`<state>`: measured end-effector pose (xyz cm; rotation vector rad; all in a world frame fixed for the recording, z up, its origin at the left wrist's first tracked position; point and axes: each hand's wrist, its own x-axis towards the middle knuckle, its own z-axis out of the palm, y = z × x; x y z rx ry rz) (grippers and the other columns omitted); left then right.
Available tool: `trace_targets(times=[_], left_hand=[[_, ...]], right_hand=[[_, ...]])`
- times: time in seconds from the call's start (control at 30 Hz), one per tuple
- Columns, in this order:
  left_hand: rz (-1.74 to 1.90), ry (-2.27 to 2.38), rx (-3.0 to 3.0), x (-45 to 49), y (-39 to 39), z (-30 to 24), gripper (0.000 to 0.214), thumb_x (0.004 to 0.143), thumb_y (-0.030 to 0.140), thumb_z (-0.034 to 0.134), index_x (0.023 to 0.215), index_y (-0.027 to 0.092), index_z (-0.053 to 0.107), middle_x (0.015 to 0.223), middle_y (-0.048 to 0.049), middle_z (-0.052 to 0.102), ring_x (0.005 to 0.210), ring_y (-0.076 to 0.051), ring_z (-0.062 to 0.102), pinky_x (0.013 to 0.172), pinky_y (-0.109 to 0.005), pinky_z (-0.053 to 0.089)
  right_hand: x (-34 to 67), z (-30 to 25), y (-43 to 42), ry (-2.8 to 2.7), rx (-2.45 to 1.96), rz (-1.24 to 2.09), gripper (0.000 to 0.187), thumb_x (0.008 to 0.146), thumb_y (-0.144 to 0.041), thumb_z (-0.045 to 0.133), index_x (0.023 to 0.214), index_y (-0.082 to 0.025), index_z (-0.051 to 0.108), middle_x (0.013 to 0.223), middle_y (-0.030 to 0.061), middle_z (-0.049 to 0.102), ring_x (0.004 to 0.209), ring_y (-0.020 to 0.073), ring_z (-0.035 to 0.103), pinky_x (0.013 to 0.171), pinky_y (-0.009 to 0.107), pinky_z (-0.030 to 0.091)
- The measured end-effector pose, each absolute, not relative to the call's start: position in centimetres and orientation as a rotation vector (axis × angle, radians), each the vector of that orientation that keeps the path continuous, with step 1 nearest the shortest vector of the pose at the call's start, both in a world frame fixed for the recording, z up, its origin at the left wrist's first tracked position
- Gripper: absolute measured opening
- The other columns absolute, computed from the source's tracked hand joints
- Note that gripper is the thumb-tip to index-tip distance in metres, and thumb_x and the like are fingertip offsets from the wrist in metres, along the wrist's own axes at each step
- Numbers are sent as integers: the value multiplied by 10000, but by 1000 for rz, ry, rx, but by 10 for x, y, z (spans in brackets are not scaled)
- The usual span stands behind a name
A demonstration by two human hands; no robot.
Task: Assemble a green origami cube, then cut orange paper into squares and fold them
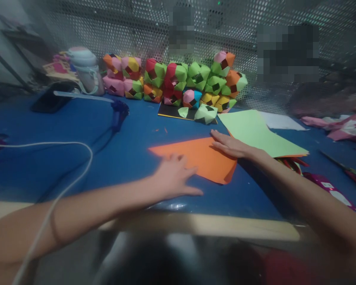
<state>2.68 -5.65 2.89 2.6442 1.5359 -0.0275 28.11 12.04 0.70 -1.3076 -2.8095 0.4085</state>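
On the blue table lies a folded sheet of orange paper (207, 160), its pointed end toward the left. My right hand (228, 144) rests flat on its upper right part, fingers stretched out. Over the lower left edge of the paper, my left hand (175, 178) is spread, thumb apart, slightly blurred; whether it presses the paper I cannot tell. Just beyond my right hand is a stack of light green paper (255, 132) with orange sheets showing beneath it.
Several folded paper blocks (176, 77) stand stacked along the perforated metal panel. A glue gun (118, 113), phone (52, 99) and bottle (84, 69) sit left. A white cable (77, 144) crosses my left arm. Scissors (351, 172) and a purple device (329, 190) lie right.
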Motion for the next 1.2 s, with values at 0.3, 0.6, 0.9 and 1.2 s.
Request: trace_targets(times=[0.3, 0.6, 0.9, 1.2], left_hand=[[1, 1540, 2649, 29, -57, 24, 720, 823, 784, 421, 1310, 280, 586, 1232, -166, 563, 1108, -384, 482, 857, -499, 410], [-9, 1519, 2612, 30, -58, 22, 718, 843, 776, 386, 1347, 297, 562, 1295, -182, 528, 1130, -409, 455, 887, -553, 383], [17, 1511, 2592, 31, -58, 21, 725, 835, 777, 398, 1349, 293, 565, 1367, -207, 493, 1185, -435, 429, 911, -597, 378], [94, 1545, 2615, 31, -60, 18, 718, 820, 785, 415, 1325, 306, 591, 1423, -198, 446, 1255, -487, 362, 921, -675, 363]], right_hand=[[229, 38, 85, -2921, -729, 532, 579, 1011, -534, 247, 1448, -241, 490, 1548, 43, 398, 1467, 249, 294, 1221, 524, 216], [204, 15, 88, -3057, -570, 601, 607, 1019, -516, 184, 1506, -224, 397, 1587, -5, 311, 1515, 219, 100, 1254, 506, 53], [175, 8, 106, -3140, -393, 482, 542, 1030, -477, 182, 1513, -311, 365, 1635, -61, 125, 1516, 222, -55, 1231, 535, -26], [134, 14, 112, -3222, -151, 323, 481, 1037, -452, 223, 1500, -412, 348, 1643, -74, 93, 1519, 228, -43, 1212, 573, -24]])
